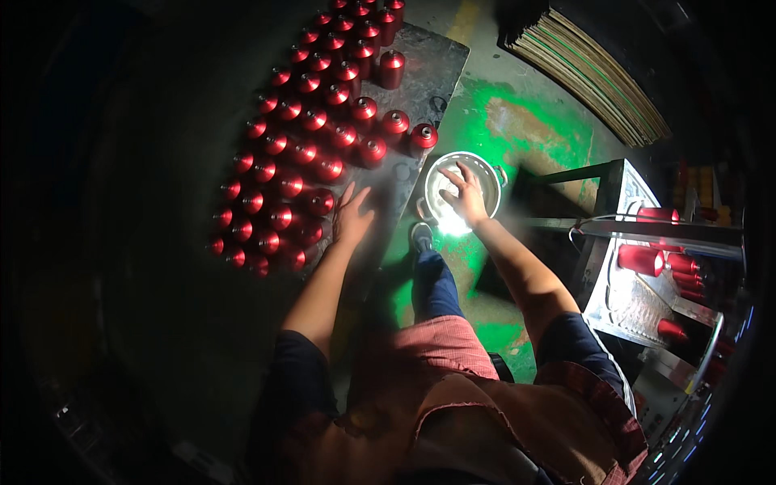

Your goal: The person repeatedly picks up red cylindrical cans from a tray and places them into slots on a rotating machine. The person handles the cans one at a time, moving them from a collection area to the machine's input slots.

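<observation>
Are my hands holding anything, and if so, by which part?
Nothing appears held: the left hand is open beside red bottles, the right hand open over the pot.

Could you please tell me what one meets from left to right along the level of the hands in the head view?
Glossy red canisters, left hand, two-handled round pot, metal-framed stand.

we count one pot [490, 182]; left of it, one table [440, 61], over forty red canisters [392, 70] and one left hand [352, 218]; over it, one right hand [466, 200]; beyond it, one board stack [590, 77].
</observation>
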Available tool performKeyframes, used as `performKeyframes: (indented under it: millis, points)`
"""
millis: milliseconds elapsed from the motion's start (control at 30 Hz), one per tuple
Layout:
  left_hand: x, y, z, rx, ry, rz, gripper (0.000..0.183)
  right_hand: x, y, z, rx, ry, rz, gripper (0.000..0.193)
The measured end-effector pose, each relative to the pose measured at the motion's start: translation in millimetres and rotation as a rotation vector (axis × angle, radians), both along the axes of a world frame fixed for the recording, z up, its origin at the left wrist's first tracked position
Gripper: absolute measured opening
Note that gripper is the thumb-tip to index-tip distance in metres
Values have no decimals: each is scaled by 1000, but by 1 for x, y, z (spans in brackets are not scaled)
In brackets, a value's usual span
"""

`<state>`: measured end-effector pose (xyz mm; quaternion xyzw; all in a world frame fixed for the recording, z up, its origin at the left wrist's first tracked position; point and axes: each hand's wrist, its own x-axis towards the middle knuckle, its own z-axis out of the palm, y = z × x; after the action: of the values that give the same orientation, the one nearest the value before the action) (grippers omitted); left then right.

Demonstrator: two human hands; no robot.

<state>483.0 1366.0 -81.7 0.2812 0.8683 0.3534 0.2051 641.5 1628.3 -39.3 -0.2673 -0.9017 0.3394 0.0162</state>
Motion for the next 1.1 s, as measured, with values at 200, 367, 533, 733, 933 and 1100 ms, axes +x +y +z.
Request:
performKeyframes:
  millis: [200, 367, 533, 733, 933, 1100]
  points:
    - [-74, 111, -72, -180, 115, -105, 73, -120, 52, -134, 204, -80, 43, 75]
    - [-96, 141, -126, 48, 357, -25, 55, -152, 73, -177, 230, 96, 96, 63]
    - [-98, 135, -131, 21, 387, -43, 46, -131, 92, -168, 147, 140, 90, 55]
    - [-91, 105, -60, 299, -156, -95, 41, -28, 115, -100, -829, 514, -503, 38]
    - [-47, 122, -19, 473, -1258, -41, 55, 99, 141, -26, -1640, 458, -849, 42]
    - [10, 205, -27, 404, -1736, -129, 34, 103, 136, -13, -632, 88, -83, 31]
